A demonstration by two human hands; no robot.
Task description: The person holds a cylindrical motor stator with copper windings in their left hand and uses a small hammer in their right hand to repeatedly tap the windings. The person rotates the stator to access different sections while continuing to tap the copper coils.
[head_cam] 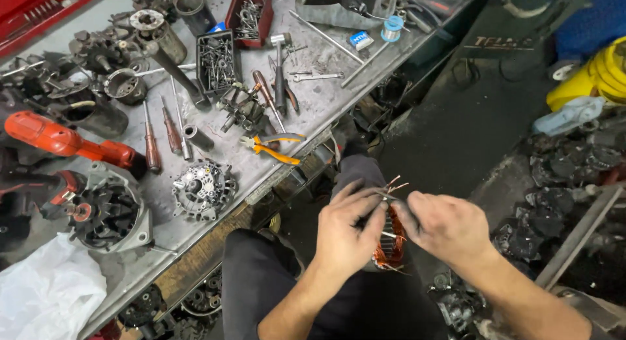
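- I am looking down at a grey workbench [313, 111] running along the left side, crowded with parts and tools.
- At the near left a white plastic bag [49, 294] is lying on the bench, with an alternator housing [107, 213] just beyond it and an orange power tool [59, 139] farther off.
- A round finned part [202, 188] is sitting near the bench edge – orange-handled pliers [274, 147] are lying just right of it, and a black tray of bolts [216, 61] is standing at the far side.
- My left hand [345, 232] is curling its fingers closed around the top of a copper-wound stator [390, 242], which is resting over my lap, right of the bench.
- My right hand [447, 226] is pinching shut on the stator's wire ends [393, 185], thumb and fingers meeting those of the left hand.
- On the far right, dark parts [561, 177] are piling up on the floor beside a yellow object [596, 76].
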